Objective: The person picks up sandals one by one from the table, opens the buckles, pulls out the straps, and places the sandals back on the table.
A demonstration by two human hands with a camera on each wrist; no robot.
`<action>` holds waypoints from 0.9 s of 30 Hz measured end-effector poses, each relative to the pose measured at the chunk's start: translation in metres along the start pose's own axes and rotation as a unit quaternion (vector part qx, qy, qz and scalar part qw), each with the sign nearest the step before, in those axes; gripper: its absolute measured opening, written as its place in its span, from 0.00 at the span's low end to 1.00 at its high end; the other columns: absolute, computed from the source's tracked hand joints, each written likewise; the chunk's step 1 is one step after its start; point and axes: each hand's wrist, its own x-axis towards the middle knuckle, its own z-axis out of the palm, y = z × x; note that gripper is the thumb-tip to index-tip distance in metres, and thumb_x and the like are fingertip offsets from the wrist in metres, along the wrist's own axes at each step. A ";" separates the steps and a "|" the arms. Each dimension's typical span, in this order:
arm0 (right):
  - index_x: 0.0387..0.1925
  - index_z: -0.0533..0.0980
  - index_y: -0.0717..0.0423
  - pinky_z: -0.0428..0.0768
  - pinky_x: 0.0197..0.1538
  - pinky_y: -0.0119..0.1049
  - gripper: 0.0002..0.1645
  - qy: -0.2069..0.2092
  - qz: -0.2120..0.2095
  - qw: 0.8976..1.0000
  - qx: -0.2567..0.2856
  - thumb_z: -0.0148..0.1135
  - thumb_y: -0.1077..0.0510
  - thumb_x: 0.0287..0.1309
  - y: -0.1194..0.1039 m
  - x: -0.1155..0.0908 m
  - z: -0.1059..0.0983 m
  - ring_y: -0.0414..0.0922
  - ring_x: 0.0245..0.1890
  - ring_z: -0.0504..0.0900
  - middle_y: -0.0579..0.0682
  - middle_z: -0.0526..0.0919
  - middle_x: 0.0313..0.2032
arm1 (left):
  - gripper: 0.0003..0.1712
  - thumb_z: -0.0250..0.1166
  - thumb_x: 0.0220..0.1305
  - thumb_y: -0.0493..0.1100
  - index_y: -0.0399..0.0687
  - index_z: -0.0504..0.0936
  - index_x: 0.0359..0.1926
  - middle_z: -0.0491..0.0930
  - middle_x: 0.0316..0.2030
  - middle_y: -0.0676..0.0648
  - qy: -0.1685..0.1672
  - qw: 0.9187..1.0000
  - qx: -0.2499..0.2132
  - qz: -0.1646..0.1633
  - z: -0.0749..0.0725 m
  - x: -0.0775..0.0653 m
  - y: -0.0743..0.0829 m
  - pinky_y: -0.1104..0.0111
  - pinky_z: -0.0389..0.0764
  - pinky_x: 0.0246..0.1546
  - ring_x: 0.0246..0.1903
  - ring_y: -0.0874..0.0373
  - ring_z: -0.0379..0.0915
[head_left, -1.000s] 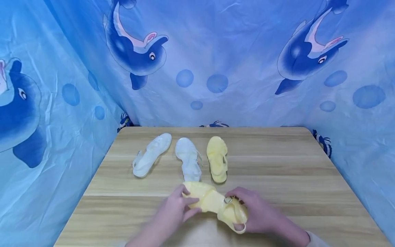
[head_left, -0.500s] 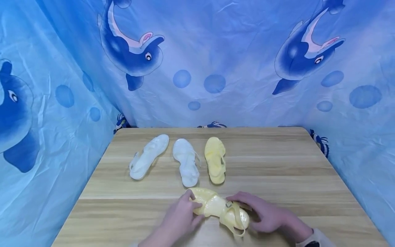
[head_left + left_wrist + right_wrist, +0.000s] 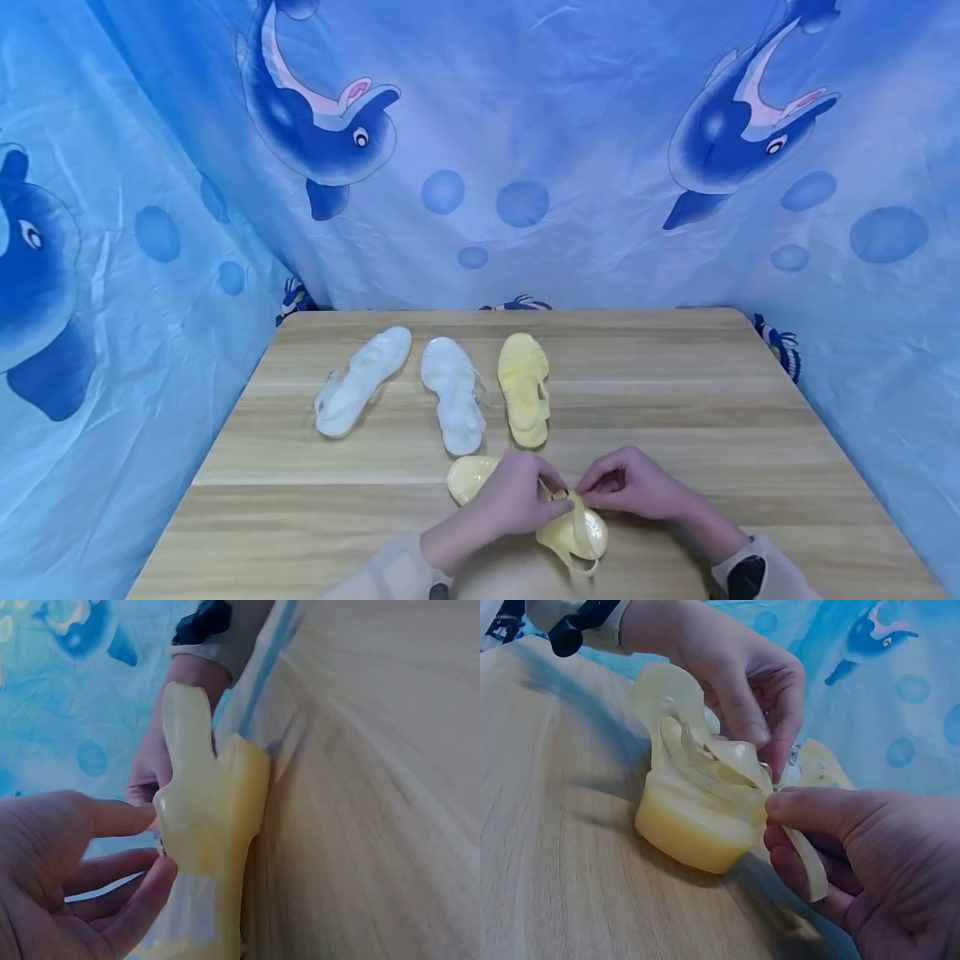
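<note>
A yellow sandal (image 3: 592, 533) lies on the near part of the wooden table, its toe to the left and heel to the right. My left hand (image 3: 506, 498) reaches over its middle, covering part of it, and pinches the strap by the metal buckle (image 3: 766, 771) between thumb and finger. From the heel side, my right hand (image 3: 633, 487) holds the loose strap end (image 3: 808, 866), pinched between thumb and curled fingers. In the left wrist view the sandal's ankle strap (image 3: 187, 735) stands up above the heel.
Behind my hands a second yellow sandal (image 3: 523, 392) lies on the wooden table (image 3: 675, 392). Two white sandals (image 3: 453, 396) lie left of it, the leftmost one (image 3: 363, 379) slanted. A blue dolphin-print sheet (image 3: 600, 250) hangs around the table's back and sides.
The yellow sandal has come down onto the table. My left hand has shifted from its toe end to the buckle, and my right hand from the heel to the strap end.
</note>
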 end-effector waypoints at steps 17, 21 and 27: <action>0.36 0.88 0.62 0.92 0.43 0.38 0.09 0.047 -0.046 0.997 -0.046 0.74 0.74 0.55 -0.006 0.011 0.013 0.36 0.39 0.91 0.57 0.92 0.35 | 0.06 0.78 0.60 0.34 0.41 0.92 0.40 0.91 0.30 0.51 0.004 0.997 -0.082 -0.008 0.004 -0.004 -0.010 0.83 0.83 0.34 0.27 0.76 0.79; 0.35 0.89 0.58 0.92 0.42 0.37 0.09 0.064 -0.060 0.993 -0.077 0.75 0.73 0.55 -0.009 0.012 0.017 0.38 0.38 0.91 0.54 0.93 0.34 | 0.07 0.77 0.60 0.33 0.42 0.93 0.41 0.91 0.31 0.50 0.011 0.997 -0.082 0.004 0.005 -0.004 -0.012 0.83 0.83 0.34 0.28 0.76 0.78; 0.36 0.90 0.54 0.92 0.42 0.36 0.08 0.077 -0.052 0.989 -0.115 0.76 0.68 0.57 -0.012 0.012 0.022 0.37 0.37 0.91 0.50 0.93 0.35 | 0.09 0.78 0.59 0.33 0.41 0.93 0.42 0.91 0.32 0.48 0.021 0.995 -0.101 0.004 0.005 -0.004 -0.016 0.82 0.84 0.35 0.29 0.76 0.80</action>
